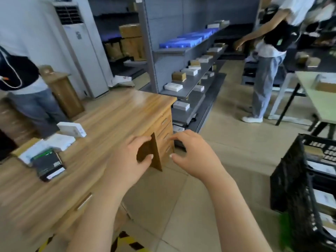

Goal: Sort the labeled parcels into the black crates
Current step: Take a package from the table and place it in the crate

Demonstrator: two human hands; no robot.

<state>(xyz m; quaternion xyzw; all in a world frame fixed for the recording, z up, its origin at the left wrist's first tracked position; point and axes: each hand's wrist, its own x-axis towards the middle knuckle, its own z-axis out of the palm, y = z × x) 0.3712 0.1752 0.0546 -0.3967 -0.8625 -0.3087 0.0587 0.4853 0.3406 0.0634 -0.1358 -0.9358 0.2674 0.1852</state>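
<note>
My left hand (132, 157) and my right hand (194, 155) are stretched out side by side over the near right corner of the wooden desk (116, 113). Both have loosely curled fingers and hold nothing. Labeled parcels lie on the desk to the left: a white box (71, 129), a second white box (61, 141) and a dark flat parcel (50, 163) with a white label. A black crate (289, 179) stands on the floor at the right, with several parcels inside it.
Grey shelving (190, 82) with several small white and brown boxes runs along the back. One person stands behind the desk at the left (27, 91), another at the right (267, 70) beside a pale table (320, 104). Yellow-black tape (125, 240) marks the floor.
</note>
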